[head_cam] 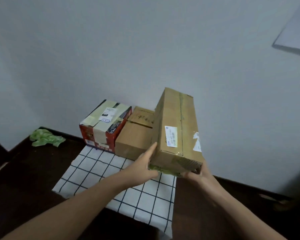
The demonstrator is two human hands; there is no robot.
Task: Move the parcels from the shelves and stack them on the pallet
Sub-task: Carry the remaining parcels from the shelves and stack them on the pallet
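A pale bare wall (111, 49) fills the upper view, with the corner of a white board (294, 32) at two o'clock; below it runs a dark floor (24, 179), and on that floor lies a white checked cloth (93, 170) reaching to the foot of the wall.

Two parcels stand on the far end of the cloth, against the wall: a red parcel (104, 125) banded with pale tape at eleven o'clock, and a plain brown parcel (133, 135) touching its right side. A crumpled green sheet (45, 137) lies on the floor at nine o'clock, well apart from both.

The long parcel (177, 129) is off the cloth, held up in both hands just to the three o'clock side of the brown parcel; its far end points toward twelve o'clock and is tilted up; it hides the brown parcel's right edge, so I cannot tell if they touch. A white label (171, 135) sits on its top face.

The left hand (144, 163) lies flat, with straight fingers pressed along the long parcel's left side; the right hand (197, 175) wraps the near right corner from below — its fingers are mostly hidden under the card.
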